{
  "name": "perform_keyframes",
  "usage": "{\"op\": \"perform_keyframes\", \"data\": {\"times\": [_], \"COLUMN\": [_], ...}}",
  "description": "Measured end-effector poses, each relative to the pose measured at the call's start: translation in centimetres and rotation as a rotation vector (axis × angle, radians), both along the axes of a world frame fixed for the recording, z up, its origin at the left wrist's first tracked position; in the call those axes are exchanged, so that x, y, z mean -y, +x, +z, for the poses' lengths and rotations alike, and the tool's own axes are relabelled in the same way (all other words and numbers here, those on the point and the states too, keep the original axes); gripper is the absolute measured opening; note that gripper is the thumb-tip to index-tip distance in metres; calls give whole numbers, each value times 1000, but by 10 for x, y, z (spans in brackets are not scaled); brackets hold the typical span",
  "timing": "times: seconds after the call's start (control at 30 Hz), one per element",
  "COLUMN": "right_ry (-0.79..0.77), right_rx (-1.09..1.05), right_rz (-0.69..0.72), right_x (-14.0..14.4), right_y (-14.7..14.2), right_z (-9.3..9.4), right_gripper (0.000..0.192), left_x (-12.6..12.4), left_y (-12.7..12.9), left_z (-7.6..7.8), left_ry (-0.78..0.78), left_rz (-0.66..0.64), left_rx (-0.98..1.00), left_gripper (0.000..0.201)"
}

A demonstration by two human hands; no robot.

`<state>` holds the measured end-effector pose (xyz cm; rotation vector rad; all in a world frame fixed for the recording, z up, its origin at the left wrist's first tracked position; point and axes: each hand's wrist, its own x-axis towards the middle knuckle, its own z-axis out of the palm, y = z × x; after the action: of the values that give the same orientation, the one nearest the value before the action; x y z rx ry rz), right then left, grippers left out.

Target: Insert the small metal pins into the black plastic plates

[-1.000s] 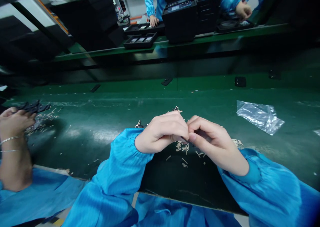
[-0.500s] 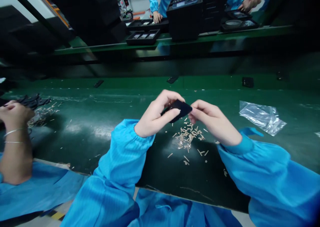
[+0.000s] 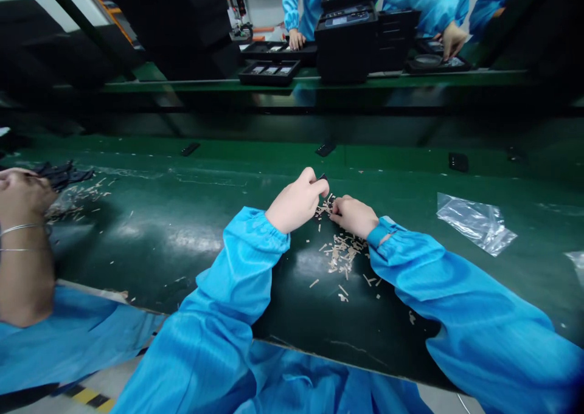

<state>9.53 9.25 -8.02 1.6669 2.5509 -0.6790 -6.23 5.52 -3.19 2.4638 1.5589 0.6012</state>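
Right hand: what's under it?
Pale scraps show on the green table, on the near side of the right hand and by its left. Directly under the palm and curled fingers, the hand covers everything.

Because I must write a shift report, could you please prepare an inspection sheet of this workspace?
Surface: green bench, scuffed, with glare.
Job's things: small black piece in the left hand, mostly hidden.
Clutter: pale scraps scattered near the right hand; clear plastic bag farther right.
Hands: left grips the black piece; right has its fingertips at scraps, grip unclear.
Cables: nothing seen on the bench.
Surroundings: co-worker's hand at far left, by dark pieces; beyond the bench, another person's hand at a black tray.
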Motion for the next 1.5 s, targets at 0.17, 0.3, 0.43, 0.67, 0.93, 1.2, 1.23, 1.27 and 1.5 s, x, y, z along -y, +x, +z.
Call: {"op": "perform_keyframes", "data": {"times": [0.17,0.3,0.43,0.67,0.93,1.2,1.23,1.27,1.5], "right_ry": [-48,-73,-125,-199,-182,76,137,186,753], "right_rx": [-99,-304,-528,-802,-906,-853,-832,-817,-317], "right_rz": [-21,-85,-158,-214,-225,-192,-186,-178,112], "right_x": [-6,-10,-8,-2,2,24,28,33,55], "right_y": [3,10,10,5,10,20,22,24,33], "right_z": [0,7,10,8,10,23,25,27,30], "right_gripper": [13,5,6,9,15,14,12,10,22], "left_x": [-6,-8,-11,-18,-13,2,4,6,19], "left_y": [3,6,6,2,7,22,25,27,38], "left_z": [-16,-24,-28,-32,-26,-13,-13,-12,-5], "left_ry": [-137,-219,-223,-210,-203,-238,-257,-270,-124], "left_rz": [-3,6,44,108,81,99,104,107,89], "left_rx": [-93,5,117,218,251,519,562,595,510], "left_gripper": [20,14,12,7,8,3,4,4,8]}}
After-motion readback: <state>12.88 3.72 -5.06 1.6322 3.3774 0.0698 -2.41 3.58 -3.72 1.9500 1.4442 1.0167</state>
